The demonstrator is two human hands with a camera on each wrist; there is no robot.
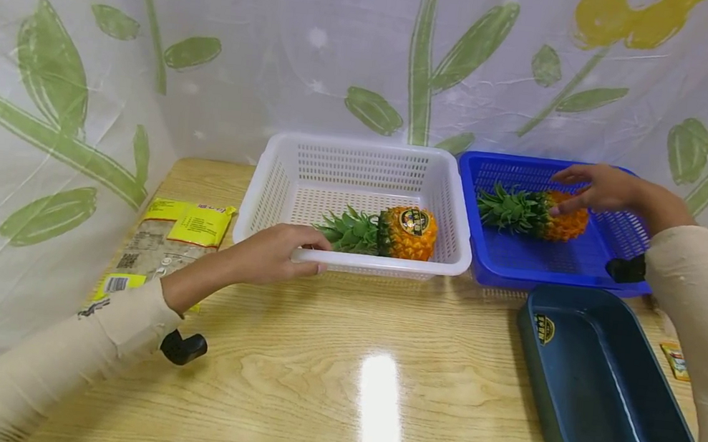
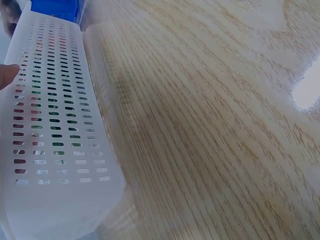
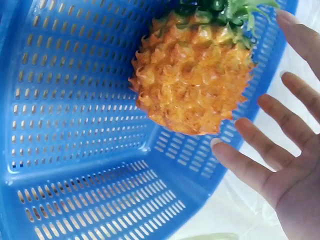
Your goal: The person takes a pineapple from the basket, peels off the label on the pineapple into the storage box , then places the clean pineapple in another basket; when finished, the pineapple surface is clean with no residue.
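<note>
My left hand point(image 1: 279, 251) grips the front rim of a white perforated basket point(image 1: 364, 151), fingers over the edge and thumb point(image 2: 7, 75) against the outer wall. Inside that basket lies a pineapple point(image 1: 409, 235) with a black-and-gold label, its green leaves to the left. Over the blue perforated basket point(image 1: 500, 271) on the right, my right hand point(image 1: 612, 192) hovers with spread fingers, close to a second pineapple point(image 1: 569, 222). The right wrist view shows these fingers beside the orange fruit point(image 3: 195, 75) without closing round it.
A dark teal basin point(image 1: 608, 392) with a similar label stands in front of the blue basket. A yellow-and-clear package point(image 1: 192, 224) lies left of the white basket. A small colourful packet point(image 1: 676, 361) sits at the right. Behind hangs a flower-patterned curtain point(image 1: 281, 48).
</note>
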